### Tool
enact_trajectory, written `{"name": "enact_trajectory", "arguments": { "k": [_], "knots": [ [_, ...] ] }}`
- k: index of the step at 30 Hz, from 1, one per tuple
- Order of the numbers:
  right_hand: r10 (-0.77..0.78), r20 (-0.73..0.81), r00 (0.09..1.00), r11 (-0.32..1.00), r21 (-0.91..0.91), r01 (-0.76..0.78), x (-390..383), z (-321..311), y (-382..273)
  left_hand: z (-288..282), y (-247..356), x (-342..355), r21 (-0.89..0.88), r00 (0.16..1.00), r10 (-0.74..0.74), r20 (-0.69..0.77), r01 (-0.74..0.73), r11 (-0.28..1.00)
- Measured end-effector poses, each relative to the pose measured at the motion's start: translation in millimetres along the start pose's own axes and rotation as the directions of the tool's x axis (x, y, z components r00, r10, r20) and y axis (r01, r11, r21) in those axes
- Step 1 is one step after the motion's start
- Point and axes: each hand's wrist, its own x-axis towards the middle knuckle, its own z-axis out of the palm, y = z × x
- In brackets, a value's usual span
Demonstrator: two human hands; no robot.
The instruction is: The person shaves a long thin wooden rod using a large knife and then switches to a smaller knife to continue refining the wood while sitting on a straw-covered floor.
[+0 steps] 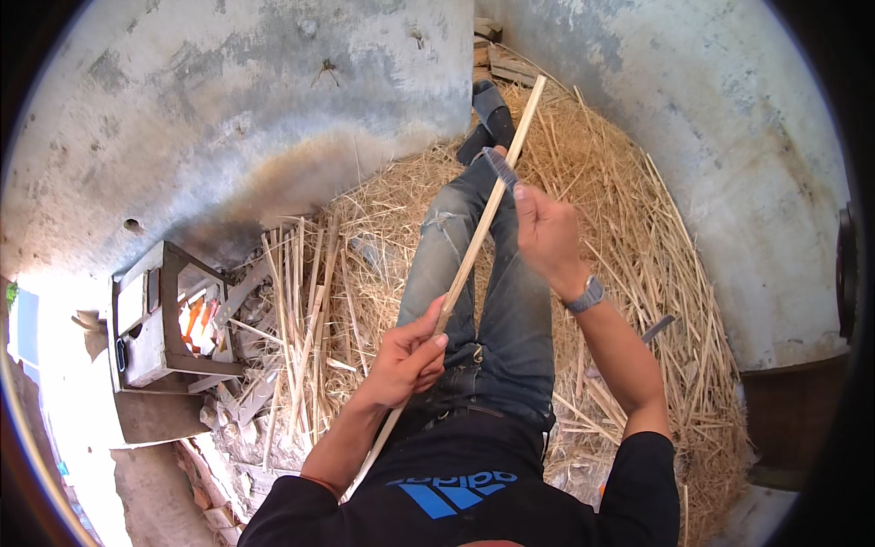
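Observation:
A long, pale strip of split bamboo or wood [474,246] runs slantwise over my lap, from beside my waist up past my feet. Around its lower part my left hand [407,357] is closed, thumb laid along it. My right hand [550,232], with a grey watch on the wrist, is a closed fist holding a short grey knife blade [499,169]. The blade crosses the strip near its upper end and touches or nearly touches it. The knife's handle is hidden in my fist.
Shavings and thin strips [638,237] cover the floor around my outstretched legs [437,264]. A second grey blade [658,328] lies on them by my right forearm. At left, a bundle of strips [301,319] leans near a wooden stool-like frame [173,319]. Plastered walls [273,91] rise close by.

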Motion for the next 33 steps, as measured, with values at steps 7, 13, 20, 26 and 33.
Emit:
{"name": "enact_trajectory", "arguments": {
  "k": [7,13,20,26,33],
  "knots": [
    [0.035,0.120,0.992,0.998,-0.061,-0.028,-7,-6,11,-1,-5,-10,-0.101,0.996,-0.092,0.000,0.092,0.991],
    [-0.196,0.167,0.966,0.980,0.018,0.196,-39,22,-12,-8,9,2,-0.098,0.998,-0.051,-0.031,0.048,0.994],
    [-0.208,0.074,0.975,0.974,0.104,0.200,-40,33,-30,-7,11,2,-0.110,0.999,-0.036,-0.013,0.034,0.993],
    [-0.073,0.100,0.992,0.996,0.061,0.067,-21,34,-28,-7,14,7,-0.118,1.000,-0.010,0.014,0.011,0.993],
    [-0.158,0.090,0.983,0.984,0.097,0.149,-20,38,-31,-9,14,3,-0.199,0.999,-0.047,0.027,0.052,0.979]
  ]
}}
